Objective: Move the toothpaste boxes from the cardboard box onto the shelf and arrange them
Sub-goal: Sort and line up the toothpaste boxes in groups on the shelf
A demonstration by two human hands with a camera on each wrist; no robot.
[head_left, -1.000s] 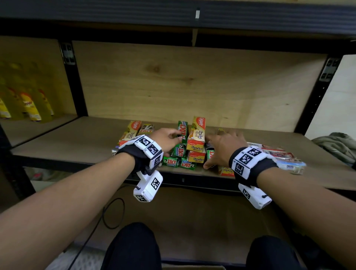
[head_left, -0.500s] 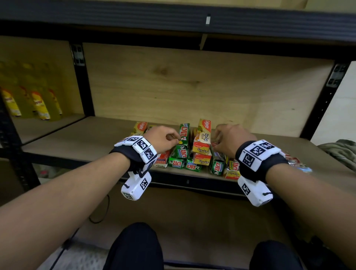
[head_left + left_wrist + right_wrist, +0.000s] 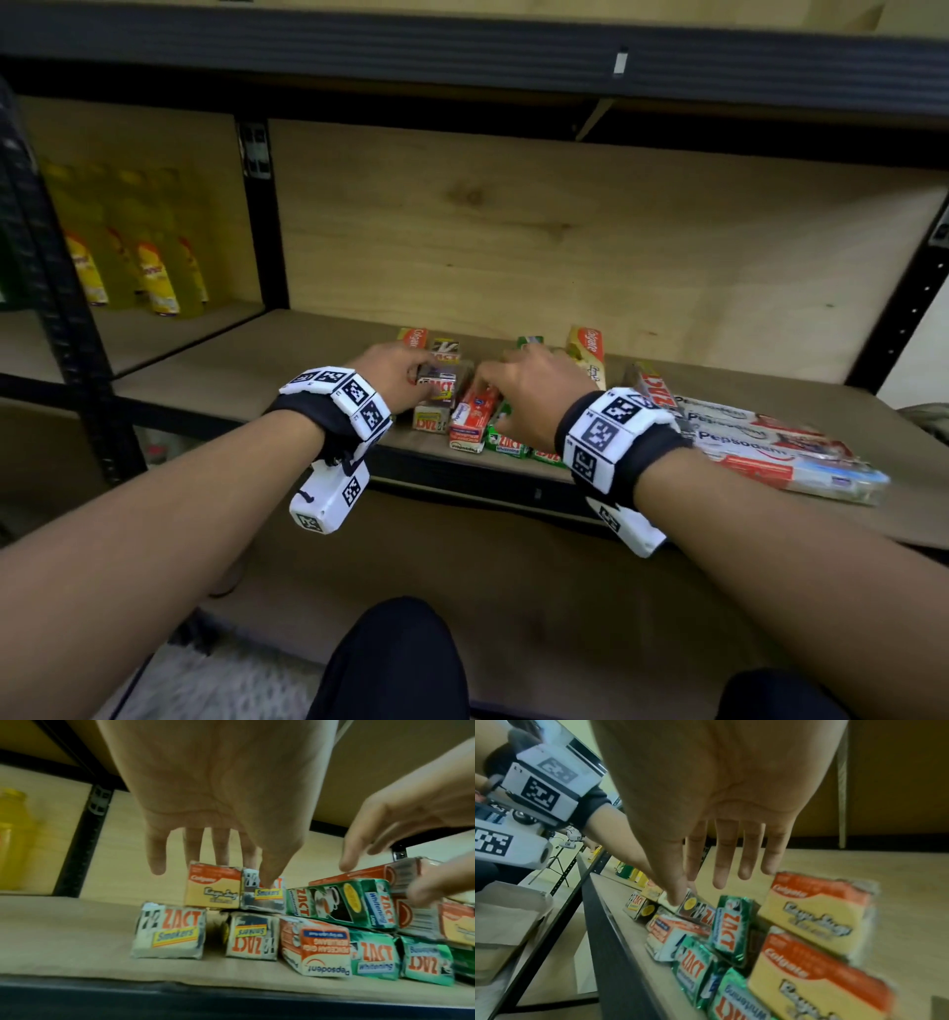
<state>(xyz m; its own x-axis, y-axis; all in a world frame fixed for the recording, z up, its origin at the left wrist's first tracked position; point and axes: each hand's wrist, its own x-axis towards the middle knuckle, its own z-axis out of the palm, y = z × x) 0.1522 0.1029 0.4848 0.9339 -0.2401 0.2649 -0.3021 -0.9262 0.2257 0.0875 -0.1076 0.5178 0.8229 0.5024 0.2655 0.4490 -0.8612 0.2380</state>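
Bottles [image 3: 154, 272]: yellow, standing in the bay to the left; not part of the task.
Shelf [image 3: 267, 370]: wooden board in a black frame; the toothpaste boxes lie near its front edge, about the middle.
Left hand [image 3: 395, 377]: over the left end of the pile, fingers spread and pointing down. In the left wrist view the thumb tip touches the top of a white Zact box [image 3: 264, 894] in the upper layer; nothing is clamped.
Left stack: two white Zact boxes on the board, a Colgate box [image 3: 214, 885] and the touched Zact box on top; ends roughly flush, one lower box upside down.
Middle of pile: a Pepsodent box [image 3: 472, 419] and green Zact boxes [image 3: 342, 903] lie skewed and overlapping; not yet squared.
Right hand [image 3: 534, 393]: over the middle of the pile, fingers straight and apart in the right wrist view, thumb down on a dark Zact box [image 3: 698, 909]; no grip seen.
Right of pile: two yellow Colgate boxes [image 3: 818, 910] stacked, then a tilted Zact box [image 3: 655, 388].
Far right: a flat wrapped Pepsodent pack [image 3: 770, 452] lies on the board.
Cardboard box: a corner of cardboard shows at the lower left of the right wrist view; contents hidden.
Done, by judgement: many boxes are on the shelf.
Left, by judgement: squaring the middle and right boxes; whether more remain to move, cannot tell.
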